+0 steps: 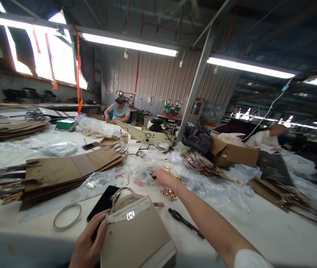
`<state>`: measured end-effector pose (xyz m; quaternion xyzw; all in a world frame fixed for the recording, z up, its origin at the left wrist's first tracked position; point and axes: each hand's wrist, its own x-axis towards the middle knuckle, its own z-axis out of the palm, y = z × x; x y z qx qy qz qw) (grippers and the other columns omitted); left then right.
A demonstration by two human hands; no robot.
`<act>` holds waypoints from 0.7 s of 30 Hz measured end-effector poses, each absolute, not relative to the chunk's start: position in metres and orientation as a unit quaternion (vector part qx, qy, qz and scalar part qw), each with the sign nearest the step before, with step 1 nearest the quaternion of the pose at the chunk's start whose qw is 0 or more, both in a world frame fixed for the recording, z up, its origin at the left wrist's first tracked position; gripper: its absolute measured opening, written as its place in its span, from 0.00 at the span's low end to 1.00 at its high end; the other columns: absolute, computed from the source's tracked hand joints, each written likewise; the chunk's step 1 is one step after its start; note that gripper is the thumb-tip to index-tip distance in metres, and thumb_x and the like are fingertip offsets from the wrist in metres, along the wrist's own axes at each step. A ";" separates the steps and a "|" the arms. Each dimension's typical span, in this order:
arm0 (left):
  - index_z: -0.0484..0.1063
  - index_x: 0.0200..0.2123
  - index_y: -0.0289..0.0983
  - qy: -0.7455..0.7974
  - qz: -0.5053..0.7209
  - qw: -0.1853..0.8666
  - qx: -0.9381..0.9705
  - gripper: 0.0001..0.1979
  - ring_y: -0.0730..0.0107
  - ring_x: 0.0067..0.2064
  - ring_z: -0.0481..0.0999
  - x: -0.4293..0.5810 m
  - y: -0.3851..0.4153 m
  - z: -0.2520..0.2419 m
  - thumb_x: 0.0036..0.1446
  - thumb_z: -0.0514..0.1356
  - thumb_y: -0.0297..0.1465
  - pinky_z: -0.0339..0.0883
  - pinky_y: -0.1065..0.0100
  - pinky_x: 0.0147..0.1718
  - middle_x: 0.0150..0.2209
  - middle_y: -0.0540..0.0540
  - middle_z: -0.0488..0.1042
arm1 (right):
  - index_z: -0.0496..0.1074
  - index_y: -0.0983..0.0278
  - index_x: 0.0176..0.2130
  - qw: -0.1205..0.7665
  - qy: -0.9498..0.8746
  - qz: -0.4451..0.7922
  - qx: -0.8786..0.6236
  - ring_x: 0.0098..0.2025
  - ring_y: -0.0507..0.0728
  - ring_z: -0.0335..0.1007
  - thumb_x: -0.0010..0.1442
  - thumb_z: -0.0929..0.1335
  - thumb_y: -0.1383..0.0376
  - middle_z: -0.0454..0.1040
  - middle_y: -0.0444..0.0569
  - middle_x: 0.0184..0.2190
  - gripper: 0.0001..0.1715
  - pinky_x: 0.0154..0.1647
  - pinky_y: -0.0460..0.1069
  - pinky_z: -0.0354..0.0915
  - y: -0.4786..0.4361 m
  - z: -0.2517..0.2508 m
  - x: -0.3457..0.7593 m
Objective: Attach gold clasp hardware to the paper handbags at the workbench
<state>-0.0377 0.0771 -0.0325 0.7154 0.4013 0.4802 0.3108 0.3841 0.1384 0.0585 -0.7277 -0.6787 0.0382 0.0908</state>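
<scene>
My left hand [90,240] grips the left edge of a beige handbag [136,238] that stands at the table's near edge, with a small silver clasp on its front. My right hand [164,178] is stretched out across the table, its fingers curled down among clear plastic bags [144,169] and a pile of small gold metal fittings [169,191]. What the fingers hold, if anything, is hidden.
Black pliers [185,222] lie right of the bag, a black phone [102,203] and a ring [67,216] left of it. Stacks of brown bag panels [63,173] fill the left. A cardboard box [232,152] stands far right. Two people sit at the back.
</scene>
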 end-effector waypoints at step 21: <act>0.87 0.50 0.45 0.366 0.518 0.317 0.705 0.25 0.47 0.58 0.85 -0.036 0.076 -0.031 0.68 0.61 0.55 0.78 0.51 0.61 0.55 0.41 0.85 | 0.84 0.63 0.32 0.059 -0.608 -0.002 -0.792 0.43 0.66 0.85 0.57 0.78 0.68 0.85 0.56 0.33 0.01 0.51 0.58 0.77 0.146 0.047 0.375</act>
